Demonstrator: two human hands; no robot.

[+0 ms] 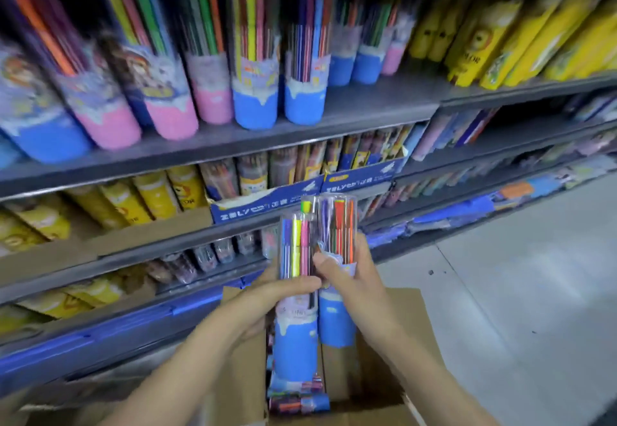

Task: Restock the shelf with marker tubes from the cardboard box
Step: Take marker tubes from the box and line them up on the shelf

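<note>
Two clear marker tubes with blue bases stand upright side by side above the open cardboard box (394, 355). My left hand (277, 295) grips the left tube (295, 342) around its middle. My right hand (350, 278) grips the right tube (335, 322) the same way. More tubes (297, 404) lie flat inside the box below. The top shelf (350, 108) holds a row of matching tubes (255, 58) with pink and blue bases, and bare shelf shows to the right of the last blue tube.
Yellow marker packs (500, 38) fill the top shelf's right side. Lower shelves hold yellow packs (160, 195), blue display cartons (300, 195) and pencil tubes. Grey floor (517, 292) stretches along the aisle on the right.
</note>
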